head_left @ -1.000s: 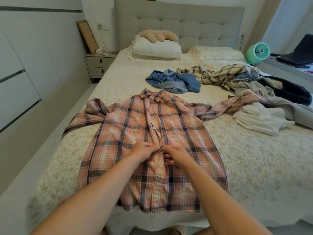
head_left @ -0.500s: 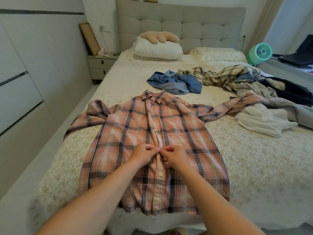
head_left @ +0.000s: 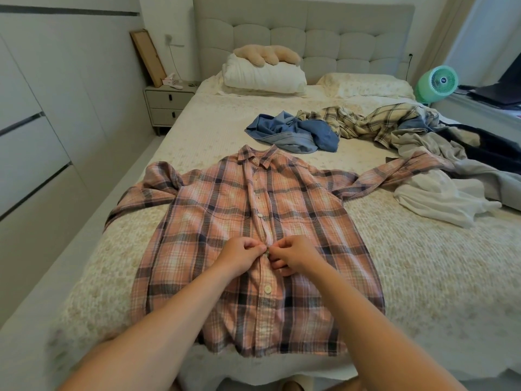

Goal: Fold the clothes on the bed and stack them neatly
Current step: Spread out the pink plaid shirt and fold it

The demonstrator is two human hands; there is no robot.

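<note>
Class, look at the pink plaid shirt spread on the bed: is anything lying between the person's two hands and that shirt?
Nothing visible does. The left hand and right hand already pinch the pink plaid shirt at its button placket. Only its right sleeve end meets the heap of unfolded clothes.

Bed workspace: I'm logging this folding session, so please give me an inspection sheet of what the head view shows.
Surface: bed with a pale patterned cover.
Job's things: pink plaid shirt lies front up, sleeves spread, partly buttoned. Unfolded blue garment, cream plaid shirt, white garment, grey garment and dark garment lie beyond it and to its right.
Clutter: white pillow with a plush toy on it.
Grippers: left hand and right hand pinch the shirt's placket at a button.
Cables: a cord hangs from a wall socket.
Surroundings: nightstand, green fan, wardrobe doors.
</note>
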